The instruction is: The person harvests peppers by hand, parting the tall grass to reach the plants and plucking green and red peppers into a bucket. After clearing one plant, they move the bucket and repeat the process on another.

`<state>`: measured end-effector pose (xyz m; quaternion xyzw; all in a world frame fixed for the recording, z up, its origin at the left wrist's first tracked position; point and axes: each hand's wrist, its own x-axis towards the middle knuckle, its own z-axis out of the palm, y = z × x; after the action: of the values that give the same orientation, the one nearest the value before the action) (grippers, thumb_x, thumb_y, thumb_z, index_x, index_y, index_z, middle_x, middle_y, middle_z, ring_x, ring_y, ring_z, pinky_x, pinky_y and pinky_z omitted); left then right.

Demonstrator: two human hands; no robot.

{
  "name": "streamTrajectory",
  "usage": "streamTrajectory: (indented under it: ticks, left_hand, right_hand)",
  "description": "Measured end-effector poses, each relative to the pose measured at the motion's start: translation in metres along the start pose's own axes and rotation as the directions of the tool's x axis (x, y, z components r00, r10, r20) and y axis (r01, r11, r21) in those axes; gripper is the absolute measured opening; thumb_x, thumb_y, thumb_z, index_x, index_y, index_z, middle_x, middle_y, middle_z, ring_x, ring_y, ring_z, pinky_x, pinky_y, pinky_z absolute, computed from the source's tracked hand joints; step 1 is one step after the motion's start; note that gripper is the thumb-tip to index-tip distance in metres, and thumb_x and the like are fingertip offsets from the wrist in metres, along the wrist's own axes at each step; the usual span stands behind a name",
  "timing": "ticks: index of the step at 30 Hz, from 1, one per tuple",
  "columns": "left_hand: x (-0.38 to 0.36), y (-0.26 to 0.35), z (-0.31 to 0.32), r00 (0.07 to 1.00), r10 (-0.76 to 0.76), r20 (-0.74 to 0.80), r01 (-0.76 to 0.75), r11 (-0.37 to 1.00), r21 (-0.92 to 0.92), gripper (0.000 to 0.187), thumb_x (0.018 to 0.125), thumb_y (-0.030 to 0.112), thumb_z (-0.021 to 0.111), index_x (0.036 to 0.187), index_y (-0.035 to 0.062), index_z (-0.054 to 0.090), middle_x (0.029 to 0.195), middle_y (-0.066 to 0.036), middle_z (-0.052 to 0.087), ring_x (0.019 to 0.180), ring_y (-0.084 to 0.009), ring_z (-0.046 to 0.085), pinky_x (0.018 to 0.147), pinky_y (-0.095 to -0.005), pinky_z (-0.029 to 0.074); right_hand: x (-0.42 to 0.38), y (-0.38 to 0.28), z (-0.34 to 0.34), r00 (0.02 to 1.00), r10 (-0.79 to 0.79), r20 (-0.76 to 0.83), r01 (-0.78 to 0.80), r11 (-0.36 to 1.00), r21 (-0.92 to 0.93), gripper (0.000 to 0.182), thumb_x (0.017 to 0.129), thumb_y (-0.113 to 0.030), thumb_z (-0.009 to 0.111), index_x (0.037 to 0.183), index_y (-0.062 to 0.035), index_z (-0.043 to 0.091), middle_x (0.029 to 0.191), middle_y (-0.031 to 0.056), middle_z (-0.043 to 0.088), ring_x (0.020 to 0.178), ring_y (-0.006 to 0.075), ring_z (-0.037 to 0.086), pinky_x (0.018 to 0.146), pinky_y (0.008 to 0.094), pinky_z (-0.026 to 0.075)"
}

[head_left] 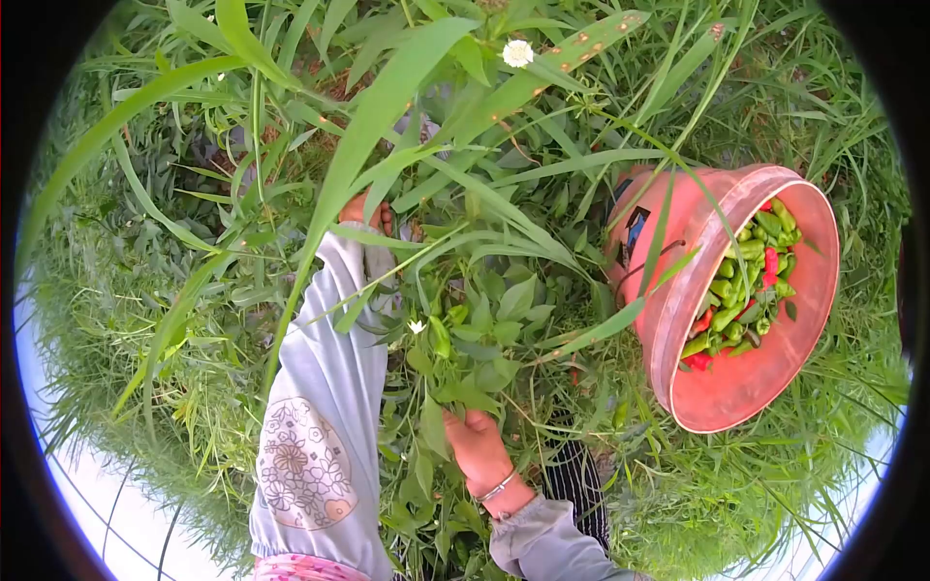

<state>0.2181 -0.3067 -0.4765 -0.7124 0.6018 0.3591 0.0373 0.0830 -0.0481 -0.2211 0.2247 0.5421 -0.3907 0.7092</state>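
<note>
My left hand [368,212] reaches into the foliage in the upper middle, partly covered by long grass blades; its fingers are mostly hidden. Lower down, my right hand [472,443] is among the leaves of a pepper plant [484,339], its fingers curled at a leafy stem; what they hold, if anything, is hidden behind leaves. Between the two hands, a green pepper [440,337] hangs on the plant beside a small white flower [417,326]. A bracelet circles my right wrist.
A tilted red bucket [678,261] at the right holds many green and some red peppers [741,281]. Long grass blades [358,145] cross the view in front of my left arm. A white flower [517,53] stands at the top. Dense weeds surround the plant.
</note>
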Motion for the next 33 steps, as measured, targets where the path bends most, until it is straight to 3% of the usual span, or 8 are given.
streamTrajectory:
  ticks: [3, 6, 8, 11, 16, 27, 30, 33]
  left_hand:
    - [0.018, -0.017, 0.01, 0.999, -0.028, -0.042, 0.012, 0.942, -0.334, 0.019, 0.079, 0.023, 0.058, 0.087, 0.0061, 0.057, 0.065, -0.008, 0.056, 0.05, -0.0223, 0.051, 0.047, -0.0349, 0.042]
    - [0.008, 0.006, -0.003, 0.984, -0.172, 0.048, 0.145, 0.619, -0.772, 0.02, 0.081, 0.027, 0.059, 0.086, 0.0076, 0.057, 0.062, -0.006, 0.055, 0.047, -0.0202, 0.049, 0.043, -0.0343, 0.04]
    - [-0.028, 0.054, -0.028, 0.869, -0.426, 0.252, 0.383, 0.258, -0.887, 0.02, 0.08, 0.028, 0.056, 0.081, 0.008, 0.054, 0.06, -0.004, 0.052, 0.046, -0.0196, 0.047, 0.04, -0.0325, 0.038]
    - [-0.045, 0.05, -0.059, 0.872, -0.351, 0.341, 0.396, 0.097, -0.913, 0.021, 0.079, 0.027, 0.054, 0.078, 0.0066, 0.052, 0.062, -0.004, 0.052, 0.045, -0.0173, 0.045, 0.037, -0.03, 0.035]
    - [-0.093, 0.039, -0.116, 0.909, -0.085, 0.408, 0.416, 0.239, -0.877, 0.03, 0.082, 0.019, 0.048, 0.107, 0.0041, 0.05, 0.072, -0.006, 0.055, 0.05, -0.0131, 0.048, 0.035, -0.0259, 0.033]
    - [-0.234, 0.053, -0.144, 0.832, 0.192, 0.52, 0.319, 0.602, -0.732, 0.02, 0.08, 0.003, 0.06, 0.1, 0.0024, 0.058, 0.091, -0.014, 0.065, 0.078, -0.0207, 0.064, 0.069, -0.0326, 0.053]
    - [-0.271, 0.053, -0.112, 0.936, 0.3, 0.183, -0.113, 0.75, -0.652, 0.013, 0.074, 0.008, 0.068, 0.086, 0.0057, 0.065, 0.085, -0.007, 0.066, 0.067, -0.0187, 0.064, 0.057, -0.0261, 0.051]
    - [-0.274, 0.071, -0.116, 0.868, 0.373, 0.327, -0.281, 0.913, -0.296, 0.01, 0.074, 0.013, 0.065, 0.084, 0.0092, 0.066, 0.083, -0.006, 0.065, 0.067, -0.0213, 0.064, 0.056, -0.0279, 0.051]
  right_hand:
    - [0.0, -0.001, -0.002, 0.999, 0.031, -0.023, -0.03, 0.999, 0.018, 0.021, 0.086, -0.016, 0.062, 0.104, -0.0057, 0.061, 0.088, -0.0036, 0.061, 0.075, 0.006, 0.051, 0.069, 0.0222, 0.042]
    - [0.0, -0.004, -0.001, 0.998, 0.042, -0.043, -0.042, 0.999, 0.003, 0.02, 0.087, -0.013, 0.06, 0.105, -0.0052, 0.062, 0.089, -0.0037, 0.062, 0.075, 0.0053, 0.052, 0.069, 0.0212, 0.042]
    - [0.003, 0.003, -0.008, 0.999, 0.039, -0.015, -0.038, 0.999, 0.019, 0.02, 0.088, -0.011, 0.058, 0.106, -0.0048, 0.062, 0.09, -0.0037, 0.062, 0.075, 0.0048, 0.052, 0.068, 0.0205, 0.042]
    - [0.002, -0.003, 0.0, 0.997, 0.06, -0.053, -0.062, 0.997, -0.034, 0.02, 0.089, -0.009, 0.055, 0.107, -0.004, 0.061, 0.093, -0.003, 0.063, 0.076, 0.0045, 0.053, 0.068, 0.0201, 0.043]
    - [0.004, 0.004, -0.001, 0.999, 0.017, -0.049, -0.018, 1.0, -0.017, 0.019, 0.084, -0.014, 0.064, 0.101, -0.0048, 0.065, 0.085, -0.0032, 0.064, 0.073, 0.0044, 0.055, 0.066, 0.0195, 0.043]
    - [0.005, 0.004, 0.004, 0.998, 0.053, -0.023, -0.052, 0.998, 0.022, 0.022, 0.084, -0.013, 0.064, 0.103, -0.0045, 0.064, 0.087, -0.0024, 0.063, 0.069, 0.0066, 0.055, 0.064, 0.0196, 0.043]
    - [0.006, 0.002, 0.0, 0.994, 0.105, -0.033, -0.106, 0.994, -0.018, 0.02, 0.087, -0.015, 0.06, 0.103, -0.0029, 0.061, 0.09, 0.0023, 0.063, 0.072, 0.01, 0.057, 0.064, 0.0238, 0.046]
    - [0.009, -0.006, 0.002, 0.984, 0.141, -0.111, -0.131, 0.987, 0.095, 0.024, 0.087, -0.014, 0.059, 0.108, -0.0025, 0.058, 0.091, 0.0046, 0.065, 0.075, 0.0147, 0.059, 0.072, 0.0279, 0.047]
